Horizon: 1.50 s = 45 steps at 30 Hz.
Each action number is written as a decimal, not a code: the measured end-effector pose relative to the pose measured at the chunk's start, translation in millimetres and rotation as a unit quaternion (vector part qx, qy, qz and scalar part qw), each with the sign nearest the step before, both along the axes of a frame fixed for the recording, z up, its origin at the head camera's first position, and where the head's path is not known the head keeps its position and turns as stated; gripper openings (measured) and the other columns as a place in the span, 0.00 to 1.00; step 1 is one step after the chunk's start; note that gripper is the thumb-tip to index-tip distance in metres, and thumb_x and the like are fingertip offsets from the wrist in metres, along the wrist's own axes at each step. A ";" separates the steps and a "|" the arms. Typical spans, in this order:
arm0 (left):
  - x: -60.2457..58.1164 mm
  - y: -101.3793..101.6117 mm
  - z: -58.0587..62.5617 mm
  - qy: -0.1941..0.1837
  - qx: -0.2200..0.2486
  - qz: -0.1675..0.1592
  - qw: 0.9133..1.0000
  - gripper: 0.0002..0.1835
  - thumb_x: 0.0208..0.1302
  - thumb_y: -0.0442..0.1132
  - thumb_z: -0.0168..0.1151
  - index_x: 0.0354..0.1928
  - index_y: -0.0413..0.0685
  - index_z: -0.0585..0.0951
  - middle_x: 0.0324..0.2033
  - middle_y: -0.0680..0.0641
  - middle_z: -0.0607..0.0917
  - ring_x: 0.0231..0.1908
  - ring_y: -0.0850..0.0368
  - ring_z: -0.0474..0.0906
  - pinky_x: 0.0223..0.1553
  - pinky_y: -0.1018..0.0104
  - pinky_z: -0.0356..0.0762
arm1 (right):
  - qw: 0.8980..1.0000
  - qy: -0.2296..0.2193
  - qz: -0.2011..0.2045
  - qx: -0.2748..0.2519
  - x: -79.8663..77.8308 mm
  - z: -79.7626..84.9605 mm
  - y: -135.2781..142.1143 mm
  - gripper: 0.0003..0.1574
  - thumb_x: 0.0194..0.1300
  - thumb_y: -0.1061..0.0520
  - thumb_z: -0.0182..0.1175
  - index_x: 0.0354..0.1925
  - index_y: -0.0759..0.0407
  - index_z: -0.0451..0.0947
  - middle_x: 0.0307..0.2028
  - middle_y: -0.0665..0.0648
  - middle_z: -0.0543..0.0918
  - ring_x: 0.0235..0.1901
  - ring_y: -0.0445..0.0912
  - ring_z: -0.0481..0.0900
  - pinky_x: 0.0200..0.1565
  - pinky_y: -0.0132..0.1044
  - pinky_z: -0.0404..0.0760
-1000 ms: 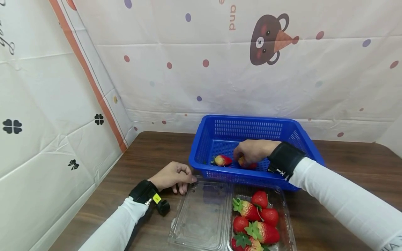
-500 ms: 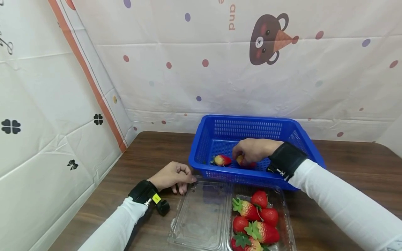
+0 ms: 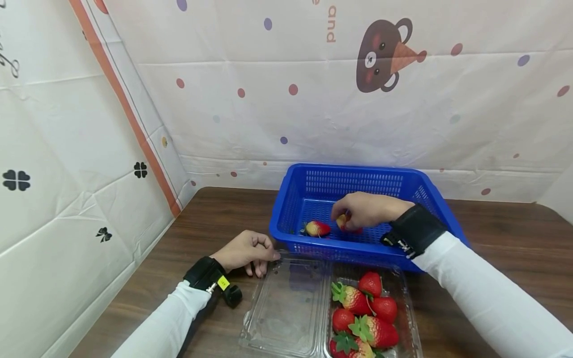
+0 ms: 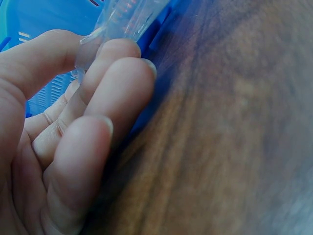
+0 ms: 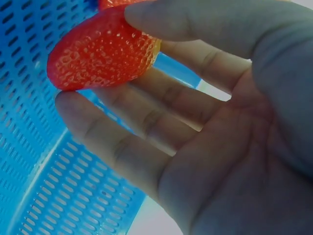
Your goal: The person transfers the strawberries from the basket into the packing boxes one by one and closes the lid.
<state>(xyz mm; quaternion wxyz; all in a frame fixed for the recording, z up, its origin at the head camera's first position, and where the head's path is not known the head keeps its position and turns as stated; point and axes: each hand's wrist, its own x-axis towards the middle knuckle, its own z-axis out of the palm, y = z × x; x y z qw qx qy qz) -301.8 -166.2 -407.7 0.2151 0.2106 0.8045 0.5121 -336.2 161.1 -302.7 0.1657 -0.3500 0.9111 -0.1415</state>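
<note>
Inside the blue basket (image 3: pixel 358 256), my right hand (image 3: pixel 369 209) holds a red and yellow strawberry (image 5: pixel 100 54) between thumb and fingers. In the head view that strawberry is partly covered by the hand. A second strawberry (image 3: pixel 317 228) lies on the basket floor to the left of it. My left hand (image 3: pixel 246 252) pinches the far left corner of the clear plastic lid (image 3: pixel 288 303) between thumb and index finger; the left wrist view shows the thin plastic edge (image 4: pixel 90 49) there. The lid lies folded open beside the clamshell tray (image 3: pixel 409 318), which holds several strawberries (image 3: pixel 378 332).
All this stands on a dark brown wooden table (image 3: pixel 215 214). The basket is right behind the clamshell, close to the printed cloth (image 3: pixel 224 119) at the back. Another cloth hangs along the left table edge.
My right hand has risen slightly within the basket, the strawberry lifting with it. The left hand and the clamshell have stayed in place.
</note>
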 end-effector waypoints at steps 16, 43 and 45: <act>-0.2 0.7 -3.0 0.005 0.001 0.000 1.000 0.16 0.59 0.50 0.68 0.32 0.44 0.80 0.16 0.45 0.83 0.16 0.54 0.79 0.13 0.71 0.76 | 0.998 0.050 -0.033 -0.032 12.0 10.2 9.9 0.17 0.63 0.62 0.62 0.51 0.52 0.79 0.41 0.54 0.82 0.35 0.45 0.77 0.35 0.37 0.84; 0.5 -0.1 1.6 0.008 -0.006 0.002 1.000 0.16 0.58 0.52 0.68 0.32 0.46 0.81 0.17 0.45 0.84 0.16 0.55 0.79 0.14 0.71 0.76 | 0.987 0.130 -0.073 -0.067 21.4 16.7 17.9 0.21 0.62 0.60 0.65 0.54 0.51 0.78 0.45 0.54 0.82 0.42 0.48 0.77 0.43 0.47 0.85; 0.2 -0.2 1.3 0.008 -0.006 0.000 1.000 0.17 0.59 0.53 0.67 0.32 0.45 0.81 0.17 0.45 0.84 0.16 0.54 0.79 0.14 0.71 0.76 | 0.985 0.138 -0.074 -0.071 22.7 18.6 19.0 0.21 0.62 0.59 0.65 0.54 0.51 0.78 0.44 0.53 0.82 0.42 0.48 0.77 0.44 0.47 0.85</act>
